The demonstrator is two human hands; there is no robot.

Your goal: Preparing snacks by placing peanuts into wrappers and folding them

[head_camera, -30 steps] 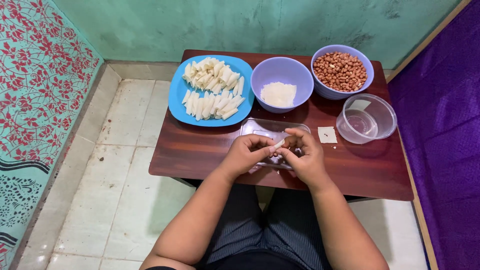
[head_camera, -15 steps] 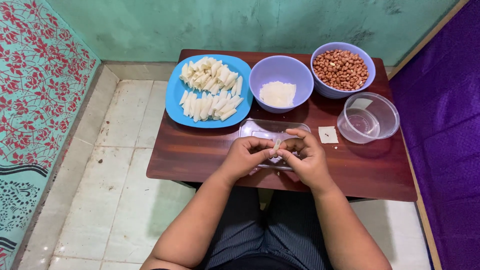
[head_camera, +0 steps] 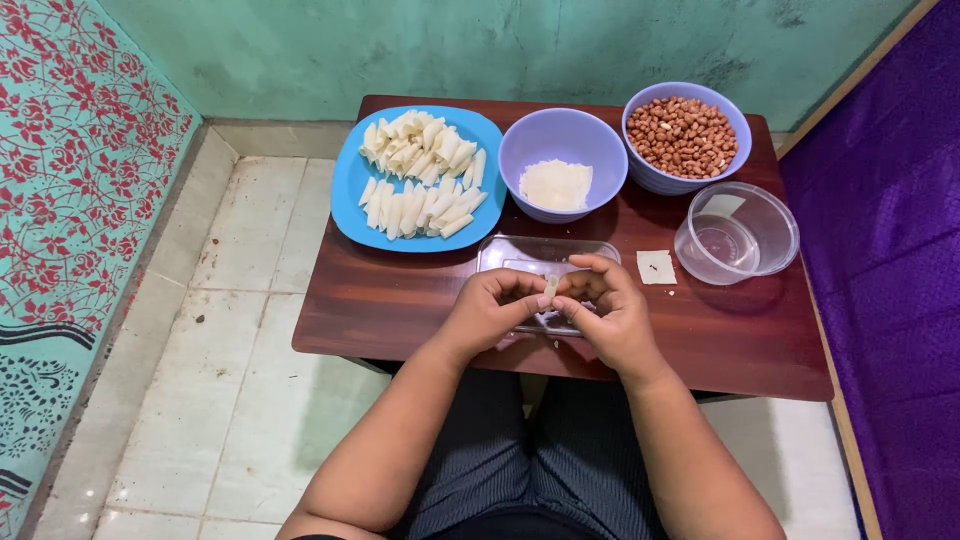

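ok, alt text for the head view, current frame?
Both hands, left hand and right hand, pinch a small white wrapper roll over a clear tray on a dark wooden table. Behind sit a blue plate of rolls, a bowl of peanuts and a bowl of white filling.

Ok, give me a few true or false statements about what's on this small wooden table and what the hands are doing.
1. Both hands, left hand and right hand, pinch a small pale wrapper roll. True.
2. The blue plate holds peanuts. False: it holds white rolled pieces.
3. The peanuts fill a lilac bowl. True.
4. The clear round plastic container is full of rolls. False: it looks empty.
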